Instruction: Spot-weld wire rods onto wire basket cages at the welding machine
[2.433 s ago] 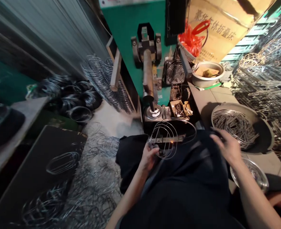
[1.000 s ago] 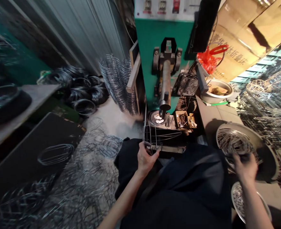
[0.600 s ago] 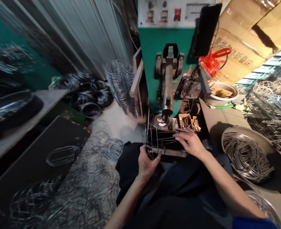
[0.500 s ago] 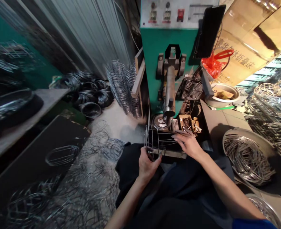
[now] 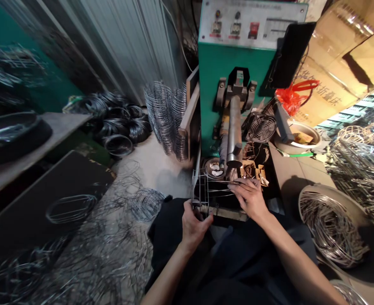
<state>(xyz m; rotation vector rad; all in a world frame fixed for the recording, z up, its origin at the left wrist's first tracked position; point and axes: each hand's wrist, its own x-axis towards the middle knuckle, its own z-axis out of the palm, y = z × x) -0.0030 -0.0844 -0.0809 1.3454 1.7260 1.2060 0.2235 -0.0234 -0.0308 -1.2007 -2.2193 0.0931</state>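
Note:
A round wire frame (image 5: 206, 186) stands on edge on the metal bar (image 5: 225, 211) at the foot of the green welding machine (image 5: 234, 84). My left hand (image 5: 193, 222) grips the frame's lower left rim. My right hand (image 5: 249, 195) lies on the frame's right side, fingers pinching a thin wire piece against it. The machine's dark electrode arm (image 5: 234, 135) hangs just above the frame.
A big metal pan (image 5: 349, 199) of bent wire pieces sits at the right. Stacked wire frames (image 5: 166, 114) lean left of the machine. Loose wire rings (image 5: 144, 203) cover the floor beside a black board (image 5: 47, 199). A small fan (image 5: 261, 127) and white bowl (image 5: 314, 135) stand behind.
My right hand came back from the pan of wires at the right and now rests on the frame with a wire piece. The left hand turned the frame on edge and kept its grip.

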